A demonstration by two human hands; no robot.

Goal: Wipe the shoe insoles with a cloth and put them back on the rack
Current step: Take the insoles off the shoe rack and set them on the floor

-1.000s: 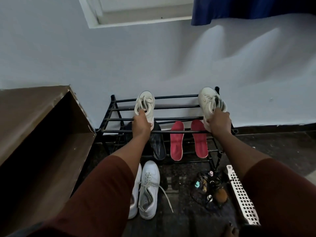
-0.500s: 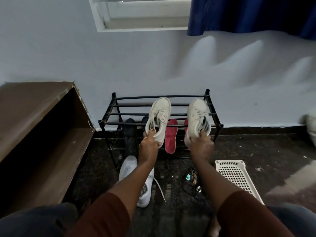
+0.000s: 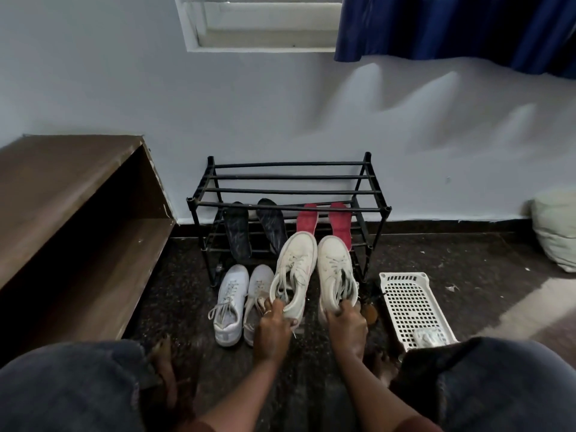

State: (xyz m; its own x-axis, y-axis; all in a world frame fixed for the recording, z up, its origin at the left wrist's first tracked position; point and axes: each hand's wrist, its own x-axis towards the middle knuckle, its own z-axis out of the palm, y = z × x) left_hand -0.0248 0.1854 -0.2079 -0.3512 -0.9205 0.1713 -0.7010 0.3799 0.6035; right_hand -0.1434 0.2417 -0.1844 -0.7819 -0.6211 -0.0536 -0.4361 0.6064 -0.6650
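Note:
A black metal shoe rack (image 3: 290,190) stands against the wall with its top shelf bare. On its lower shelf lean two dark insoles (image 3: 238,229) and two red insoles (image 3: 339,224). My left hand (image 3: 272,330) grips the heel of a cream sneaker (image 3: 294,266), and my right hand (image 3: 347,328) grips the heel of its twin (image 3: 335,269). Both sneakers are low over the dark floor in front of the rack, toes toward it. No cloth is clearly visible.
A pair of white sneakers (image 3: 241,302) lies on the floor left of my left hand. A white perforated basket (image 3: 411,304) sits to the right. A brown wooden shelf unit (image 3: 71,213) fills the left side. A pale cushion (image 3: 556,227) lies far right. My knees frame the bottom.
Both hands lifted the cream sneakers off the rack's top shelf and brought them down toward me to the floor in front. The view pulled back and lower.

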